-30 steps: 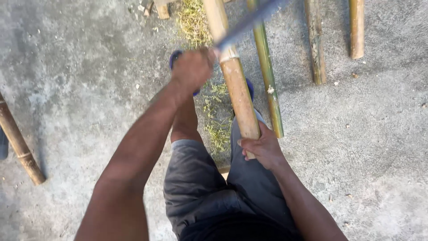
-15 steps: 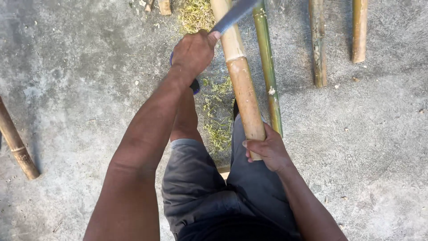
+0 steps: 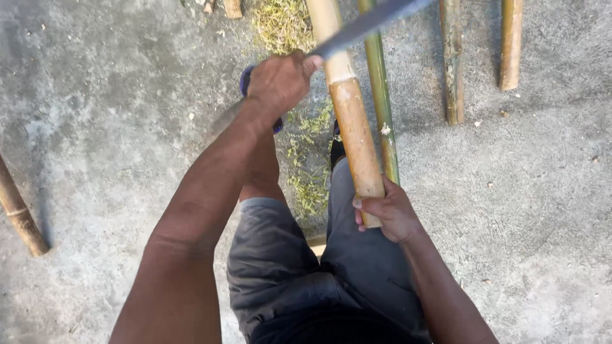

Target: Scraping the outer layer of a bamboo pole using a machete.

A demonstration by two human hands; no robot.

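Bamboo pole (image 3: 352, 137) gripped by right hand (image 3: 390, 212), left hand (image 3: 280, 81) clenching blade (image 3: 366, 24)

Your thick bamboo pole (image 3: 352, 127): tan, peeled pale above a node ring, running lengthwise from your lap toward the top edge, lower end gripped. Your long grey blade (image 3: 366, 24): laid slantwise across the pole's upper part, touching it, handle hidden in your fist.

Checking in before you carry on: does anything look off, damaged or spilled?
Nothing damaged. Only pale green shavings lie strewn on the concrete floor beside the bamboo pole that the right hand steadies.
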